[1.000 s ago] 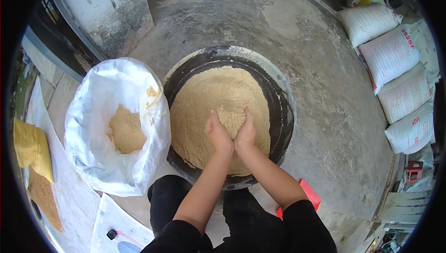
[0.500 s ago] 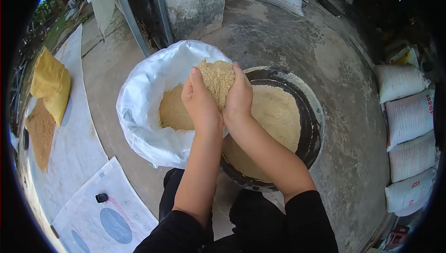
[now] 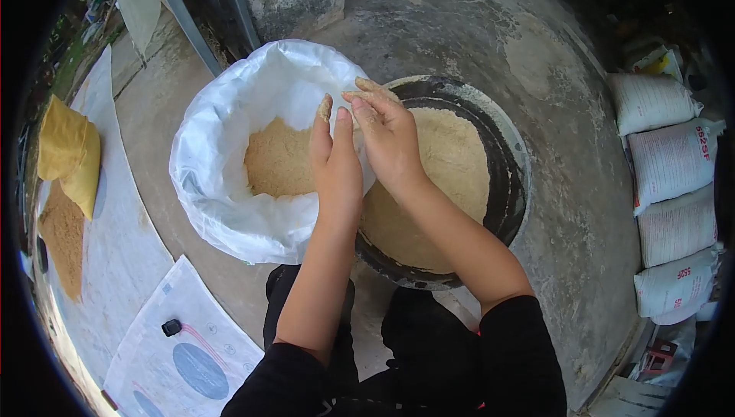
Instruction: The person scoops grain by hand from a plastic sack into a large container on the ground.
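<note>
Left hand (image 3: 335, 160) and right hand (image 3: 389, 141) are held open and empty, fingers pointed far, over the upward-gaping bag (image 3: 218, 141), left of the basin (image 3: 514, 179).

Your 2 sleeves (image 3: 524, 356) are black. Tan dust sticks to the fingertips of your left hand (image 3: 335, 160) and your right hand (image 3: 390, 137). The bag (image 3: 222, 187) beside them is white and shiny, with tan meal (image 3: 279, 160) inside. The basin (image 3: 507, 191) is black with a grey rim, and the heap (image 3: 452, 164) in it is the same tan. The floor (image 3: 566, 111) is grey with pale patches. Off to the sides are a yellow sack (image 3: 69, 153), white sacks (image 3: 674, 160) with red letters, and a white sheet (image 3: 172, 363) with a blue circle.
</note>
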A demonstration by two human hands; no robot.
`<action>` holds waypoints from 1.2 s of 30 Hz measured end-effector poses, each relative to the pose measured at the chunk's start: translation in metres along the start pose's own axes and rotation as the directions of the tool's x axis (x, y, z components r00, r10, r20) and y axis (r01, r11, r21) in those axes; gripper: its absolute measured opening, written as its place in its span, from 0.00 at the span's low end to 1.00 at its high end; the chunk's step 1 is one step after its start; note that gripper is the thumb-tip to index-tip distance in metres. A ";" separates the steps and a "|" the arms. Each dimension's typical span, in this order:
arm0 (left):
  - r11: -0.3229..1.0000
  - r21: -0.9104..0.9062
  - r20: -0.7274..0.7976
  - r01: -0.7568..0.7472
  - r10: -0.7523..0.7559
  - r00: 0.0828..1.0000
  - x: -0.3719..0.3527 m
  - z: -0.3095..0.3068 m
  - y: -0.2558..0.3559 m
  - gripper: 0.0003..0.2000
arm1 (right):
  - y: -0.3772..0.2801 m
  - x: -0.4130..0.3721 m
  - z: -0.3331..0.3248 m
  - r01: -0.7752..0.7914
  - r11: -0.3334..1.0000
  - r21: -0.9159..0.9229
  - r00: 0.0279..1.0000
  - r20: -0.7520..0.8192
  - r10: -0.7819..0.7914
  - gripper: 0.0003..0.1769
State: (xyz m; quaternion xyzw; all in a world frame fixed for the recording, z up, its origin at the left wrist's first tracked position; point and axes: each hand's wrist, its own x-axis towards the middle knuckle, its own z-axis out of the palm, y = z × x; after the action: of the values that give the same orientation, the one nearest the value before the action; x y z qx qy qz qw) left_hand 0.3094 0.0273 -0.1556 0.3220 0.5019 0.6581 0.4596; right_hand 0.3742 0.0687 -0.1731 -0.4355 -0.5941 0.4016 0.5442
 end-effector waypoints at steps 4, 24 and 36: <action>0.983 0.136 0.227 -0.120 0.087 0.970 -0.014 0.039 -0.045 0.23 | 0.027 -0.016 -0.071 -0.198 0.974 0.109 0.960 -0.179 0.215 0.14; 0.936 0.237 0.101 0.261 -0.290 0.952 -0.053 0.075 -0.315 0.18 | 0.231 -0.116 -0.141 -0.526 0.635 0.565 0.312 -0.567 0.763 0.24; 0.808 -0.436 0.131 0.398 -0.380 0.916 -0.034 0.094 -0.173 0.19 | 0.122 -0.060 -0.119 -0.057 0.465 0.884 0.463 -0.389 0.797 0.23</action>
State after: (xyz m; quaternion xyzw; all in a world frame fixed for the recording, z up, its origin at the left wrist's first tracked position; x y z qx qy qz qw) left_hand 0.4540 0.0429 -0.2923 0.1084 0.3810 0.6425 0.6559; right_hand 0.5040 0.0479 -0.2972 -0.4327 0.0932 0.5215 0.7295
